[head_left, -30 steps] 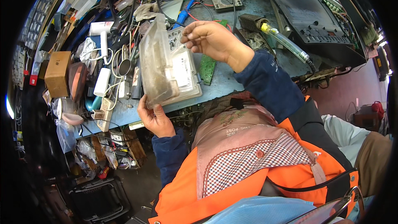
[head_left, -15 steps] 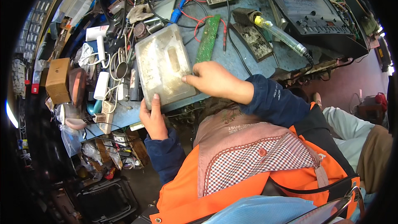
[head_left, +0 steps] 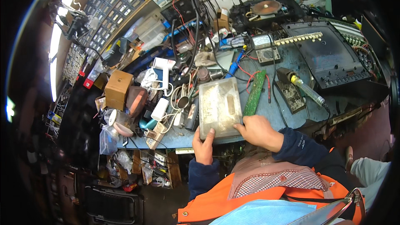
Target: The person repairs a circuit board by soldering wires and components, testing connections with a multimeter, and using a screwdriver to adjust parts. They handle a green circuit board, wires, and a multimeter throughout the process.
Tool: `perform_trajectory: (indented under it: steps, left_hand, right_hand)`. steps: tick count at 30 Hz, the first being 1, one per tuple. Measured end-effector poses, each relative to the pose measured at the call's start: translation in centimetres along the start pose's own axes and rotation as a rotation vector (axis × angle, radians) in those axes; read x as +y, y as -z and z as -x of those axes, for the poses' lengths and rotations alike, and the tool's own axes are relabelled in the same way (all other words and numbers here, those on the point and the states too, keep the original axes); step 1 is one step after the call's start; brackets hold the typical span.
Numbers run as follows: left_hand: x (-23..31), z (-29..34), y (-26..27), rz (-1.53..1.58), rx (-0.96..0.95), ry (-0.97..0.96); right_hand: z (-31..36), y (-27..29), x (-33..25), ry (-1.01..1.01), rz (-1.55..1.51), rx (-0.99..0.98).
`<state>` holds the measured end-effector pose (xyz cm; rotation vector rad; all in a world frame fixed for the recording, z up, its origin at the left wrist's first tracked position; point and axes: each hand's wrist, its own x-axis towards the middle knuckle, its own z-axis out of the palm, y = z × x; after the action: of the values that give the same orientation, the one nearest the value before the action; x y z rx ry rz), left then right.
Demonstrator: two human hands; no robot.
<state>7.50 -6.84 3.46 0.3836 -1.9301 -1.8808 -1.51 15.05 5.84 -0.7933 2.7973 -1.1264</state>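
Note:
A worn, translucent plastic case [head_left: 214,110] with a long oval slot lies near the front edge of the blue bench. My left hand [head_left: 203,146] grips its near left edge, thumb on top and fingers out of sight beneath. At the near right corner, my right hand [head_left: 262,133] has its thumb on the lid, its other fingers curled and partly hidden. Just right of the case is a narrow green circuit board [head_left: 255,93], its near end by my right hand. Beyond it a red test probe [head_left: 268,92] rests on the bench.
On the right are a soldering iron [head_left: 308,91] at its stand [head_left: 289,96] and a large black device housing [head_left: 329,54]. An analog multimeter [head_left: 265,51] sits farther back. Tangled cables, a white hair dryer [head_left: 165,73] and a cardboard box [head_left: 118,87] crowd the left.
The head view has lifted, showing more of the back wall and shelves, so the bench and hands appear lower and farther right. Both hands keep their hold on the case.

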Motion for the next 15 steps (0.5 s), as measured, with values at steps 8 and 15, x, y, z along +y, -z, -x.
perform_trajectory:
  steps: [8, 15]
  left_hand:
    - [4.9, 1.6, -1.3, 0.438, 0.206, -0.069]
    - [14.2, -6.9, 2.6, 0.575, 0.162, -0.190]
  right_hand:
    - [1.1, 1.4, -2.2, 0.181, -0.325, 0.081]
    - [2.6, 2.1, 1.4, 0.122, -0.802, 0.159]
